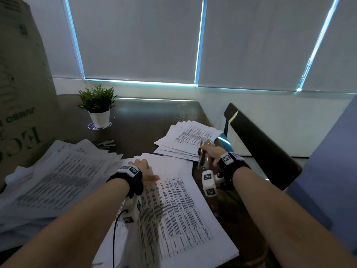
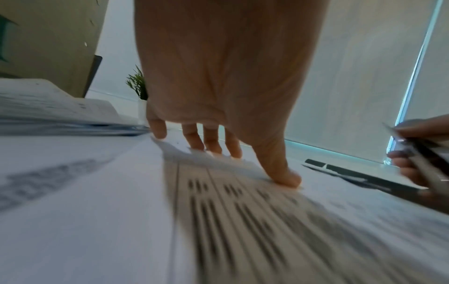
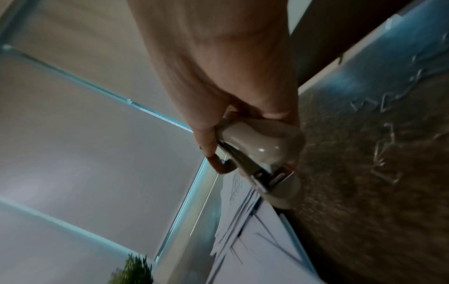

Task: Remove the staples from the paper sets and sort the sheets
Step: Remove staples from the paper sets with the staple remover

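Note:
A stapled set of printed sheets (image 1: pixel 173 202) lies in front of me on the dark table (image 1: pixel 150 120). My left hand (image 1: pixel 144 167) rests on its upper part, and in the left wrist view the straight fingers (image 2: pixel 213 142) and the thumb press on the paper (image 2: pixel 243 221). Right of the set, my right hand (image 1: pixel 212 154) grips a beige and metal staple remover (image 1: pixel 203 157) just above the table edge. The right wrist view shows the staple remover (image 3: pixel 262 148) with its metal jaws pointing at a far pile of sheets (image 1: pixel 189 140).
A thick, untidy pile of sheets (image 1: pixel 58 176) lies at the left beside a cardboard box (image 1: pixel 19 93). Strips of staples (image 1: pixel 107 143) and a potted plant (image 1: pixel 98 107) stand further back. Loose bent staples (image 3: pixel 386 153) lie on the table at the right. A dark chair (image 1: pixel 260 144) stands to the right.

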Motion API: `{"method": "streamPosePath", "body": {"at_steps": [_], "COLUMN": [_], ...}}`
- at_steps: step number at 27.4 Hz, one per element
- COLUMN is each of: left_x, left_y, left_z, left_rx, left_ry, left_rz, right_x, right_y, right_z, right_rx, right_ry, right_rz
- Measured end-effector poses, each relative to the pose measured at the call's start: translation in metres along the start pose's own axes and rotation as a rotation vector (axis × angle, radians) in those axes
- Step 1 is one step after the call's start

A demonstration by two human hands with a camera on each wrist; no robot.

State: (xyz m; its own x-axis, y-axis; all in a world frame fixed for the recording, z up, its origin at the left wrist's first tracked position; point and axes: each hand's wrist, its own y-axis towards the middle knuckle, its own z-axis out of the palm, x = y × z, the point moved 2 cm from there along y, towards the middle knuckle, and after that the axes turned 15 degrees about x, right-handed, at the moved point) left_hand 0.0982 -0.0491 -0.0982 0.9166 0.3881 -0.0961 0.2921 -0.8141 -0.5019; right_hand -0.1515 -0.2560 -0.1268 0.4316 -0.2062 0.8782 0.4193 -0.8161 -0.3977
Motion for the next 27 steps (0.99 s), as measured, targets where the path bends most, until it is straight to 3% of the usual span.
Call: {"method": "streamPosePath", "body": {"at_steps": [3, 7, 10, 15, 17, 19, 21, 27], "left_x": [0.007, -0.006, -0.015, 0.005, 0.023, 0.034, 0.04, 0.022], "left_y": [-0.011, -0.027, -0.035, -0.045, -0.049, -0.057, -0.064, -0.071], "left_z": [-0.002, 0.013, 0.021, 0.011, 0.01, 0.018, 0.028, 0.042], "left_rx": [0.07, 0.077, 0.019, 0.025, 0.099, 0.258, 0.345, 0.392], "left_ry": [-0.174, -0.204, -0.19, -0.196, -0.396, -0.893, -1.227, -1.501], "left_rz": [0.076, 0.207, 0.248, 0.134, 0.097, 0.108, 0.139, 0.318], "right_x": [0.018, 0.044, 0.038, 0.025, 0.02, 0.015, 0.014, 0.016], "right_y": [-0.052, -0.136, -0.149, -0.166, -0.167, -0.167, -0.164, -0.172], "right_z": [0.026, 0.083, 0.114, 0.147, 0.151, 0.152, 0.153, 0.159], "right_rx": [0.05, 0.285, 0.361, 0.386, 0.33, 0.295, 0.284, 0.28], "right_ry": [-0.039, -0.03, -0.303, -0.701, -0.794, -0.793, -0.791, -0.841], "right_rz": [-0.021, 0.007, 0.04, -0.045, -0.089, -0.086, -0.09, -0.164]}}
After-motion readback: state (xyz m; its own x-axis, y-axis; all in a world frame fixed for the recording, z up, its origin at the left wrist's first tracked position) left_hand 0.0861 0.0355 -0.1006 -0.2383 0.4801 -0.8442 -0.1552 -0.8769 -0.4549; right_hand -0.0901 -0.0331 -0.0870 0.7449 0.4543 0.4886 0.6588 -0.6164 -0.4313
